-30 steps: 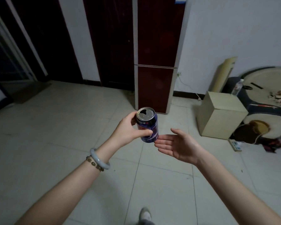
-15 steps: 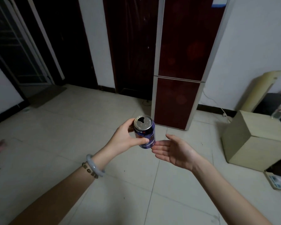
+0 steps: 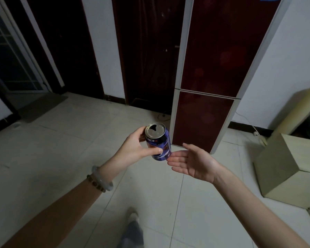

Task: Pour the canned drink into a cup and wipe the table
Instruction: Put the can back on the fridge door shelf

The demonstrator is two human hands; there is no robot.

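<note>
A dark blue drink can (image 3: 159, 145) with an opened silver top is held in front of me, above the tiled floor, tilted a little to the left. My left hand (image 3: 132, 151) grips its side, thumb across the front. My right hand (image 3: 193, 162) is open, palm up, fingers apart, its fingertips just beside the can's base; I cannot tell whether they touch it. No cup, cloth or table is in view.
A tall dark red fridge (image 3: 209, 111) stands right behind the can. A beige box (image 3: 292, 169) sits on the floor at the right. Dark doorways (image 3: 147, 51) line the far wall. My foot (image 3: 132, 224) shows at the bottom.
The view has swung left and closer to the fridge; the round table at the far right has dropped out of sight. Both hands keep the same pose around the can.
</note>
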